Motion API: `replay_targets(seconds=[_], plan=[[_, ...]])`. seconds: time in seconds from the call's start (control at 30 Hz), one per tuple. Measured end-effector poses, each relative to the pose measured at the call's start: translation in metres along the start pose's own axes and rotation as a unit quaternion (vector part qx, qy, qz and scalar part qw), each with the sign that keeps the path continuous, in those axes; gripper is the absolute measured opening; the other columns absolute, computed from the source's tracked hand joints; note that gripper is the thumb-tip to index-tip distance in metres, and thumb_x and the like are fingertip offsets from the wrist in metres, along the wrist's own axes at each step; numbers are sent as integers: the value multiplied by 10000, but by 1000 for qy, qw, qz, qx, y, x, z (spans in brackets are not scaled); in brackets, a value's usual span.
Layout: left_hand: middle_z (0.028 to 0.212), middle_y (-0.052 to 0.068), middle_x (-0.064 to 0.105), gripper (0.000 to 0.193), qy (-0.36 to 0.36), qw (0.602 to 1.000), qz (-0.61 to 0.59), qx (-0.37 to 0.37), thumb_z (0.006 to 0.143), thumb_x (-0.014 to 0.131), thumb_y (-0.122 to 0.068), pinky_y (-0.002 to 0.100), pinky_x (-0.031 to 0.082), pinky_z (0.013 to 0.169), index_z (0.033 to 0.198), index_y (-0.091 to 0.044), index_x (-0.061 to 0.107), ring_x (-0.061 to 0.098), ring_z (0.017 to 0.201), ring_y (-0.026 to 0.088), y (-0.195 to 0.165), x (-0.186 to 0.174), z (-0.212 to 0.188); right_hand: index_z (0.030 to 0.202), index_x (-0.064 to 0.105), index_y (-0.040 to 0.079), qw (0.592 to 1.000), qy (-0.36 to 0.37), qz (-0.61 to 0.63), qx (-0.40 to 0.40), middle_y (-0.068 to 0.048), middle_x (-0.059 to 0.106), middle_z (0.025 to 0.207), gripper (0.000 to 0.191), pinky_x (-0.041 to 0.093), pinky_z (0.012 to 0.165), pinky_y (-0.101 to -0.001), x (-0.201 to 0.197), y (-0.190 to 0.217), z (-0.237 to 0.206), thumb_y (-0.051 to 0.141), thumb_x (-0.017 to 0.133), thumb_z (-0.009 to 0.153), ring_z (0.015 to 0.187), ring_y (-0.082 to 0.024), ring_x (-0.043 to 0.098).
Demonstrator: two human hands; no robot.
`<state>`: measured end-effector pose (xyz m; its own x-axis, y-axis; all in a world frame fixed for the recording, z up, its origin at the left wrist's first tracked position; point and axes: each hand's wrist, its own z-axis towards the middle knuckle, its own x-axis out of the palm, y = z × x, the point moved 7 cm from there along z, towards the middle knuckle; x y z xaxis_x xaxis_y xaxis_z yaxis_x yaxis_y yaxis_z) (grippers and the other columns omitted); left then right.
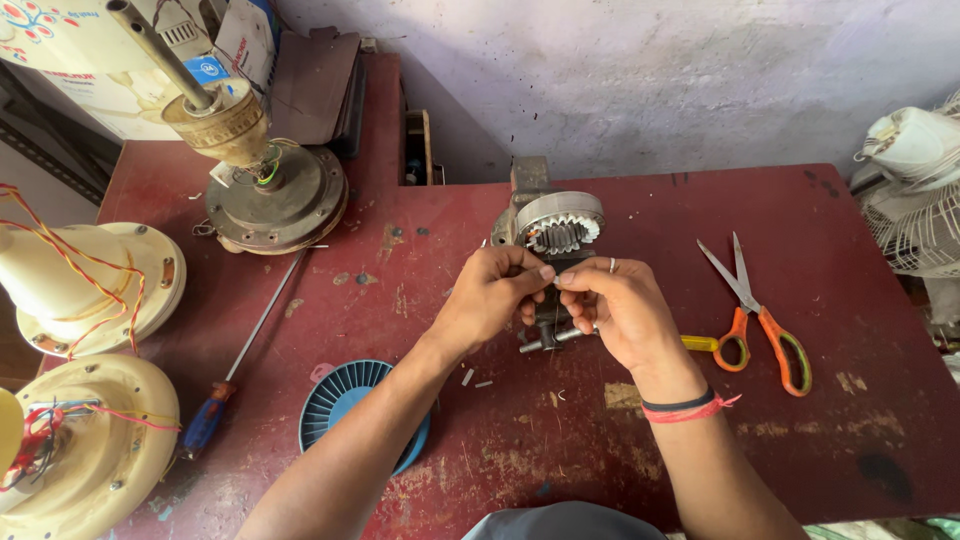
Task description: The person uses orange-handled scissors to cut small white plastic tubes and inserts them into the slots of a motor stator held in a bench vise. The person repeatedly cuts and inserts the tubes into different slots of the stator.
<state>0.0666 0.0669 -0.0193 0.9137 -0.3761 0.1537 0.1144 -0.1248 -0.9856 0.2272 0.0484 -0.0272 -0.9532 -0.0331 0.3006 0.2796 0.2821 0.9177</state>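
On the red bench (pixel 820 420), my left hand (pixel 490 295) and right hand (pixel 620 310) pinch a thin wire, fingertips touching, below the stator (pixel 560 225); orange scissors (pixel 760 315) nearby.

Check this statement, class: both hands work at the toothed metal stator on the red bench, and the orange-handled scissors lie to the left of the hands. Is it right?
Not quite. In the head view the orange-handled scissors lie to the right of the hands, not the left. The rest holds: the left hand and right hand work at the toothed metal stator on the red bench.

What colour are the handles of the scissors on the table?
Orange handles on the scissors, with greenish lining inside the loops; the head view shows them best.
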Motion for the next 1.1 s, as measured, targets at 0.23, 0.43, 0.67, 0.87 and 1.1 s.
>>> replay_targets(seconds=[0.23, 0.43, 0.67, 0.87, 1.1], plan=[[694, 17, 628, 223, -9, 999, 28, 25, 989, 675, -172, 260, 509, 512, 867, 15, 670, 579, 578, 83, -6, 2, -5, 813, 701, -33, 1000, -7, -12, -3, -101, 665, 699, 149, 427, 432, -278, 1, 0, -2, 100, 699, 879, 555, -135, 584], [667, 28, 643, 228, -34, 995, 93, 11, 983, 669, -203, 255, 510, 490, 885, 1, 684, 580, 545, 81, -9, 1, -10, 862, 721, -46, 995, 16, -77, -61, -73, 666, 707, 139, 445, 431, -260, 6, 7, -3, 85, 704, 909, 549, -107, 580], [678, 29, 634, 213, -39, 998, 50, 15, 983, 677, -176, 252, 498, 478, 889, 15, 666, 568, 542, 79, -1, 0, -5, 875, 692, -22, 986, 14, -127, -105, -5, 585, 664, 187, 410, 434, -232, 12, 5, -7, 134, 669, 975, 503, -72, 518], [681, 33, 640, 188, -46, 998, 21, 21, 976, 677, -144, 249, 476, 460, 883, 19, 657, 554, 528, 79, 7, 1, -3, 858, 667, -16, 989, 25, -105, -96, 0, 569, 661, 174, 402, 436, -230, 11, 2, -4, 119, 674, 967, 506, -68, 507], [675, 53, 648, 191, -65, 997, 38, 27, 984, 662, -140, 255, 449, 452, 886, 24, 667, 560, 522, 91, 3, 3, -5, 890, 683, -9, 986, 7, -116, -122, 5, 557, 655, 166, 408, 441, -229, 13, 3, -7, 134, 660, 972, 525, -66, 505]])
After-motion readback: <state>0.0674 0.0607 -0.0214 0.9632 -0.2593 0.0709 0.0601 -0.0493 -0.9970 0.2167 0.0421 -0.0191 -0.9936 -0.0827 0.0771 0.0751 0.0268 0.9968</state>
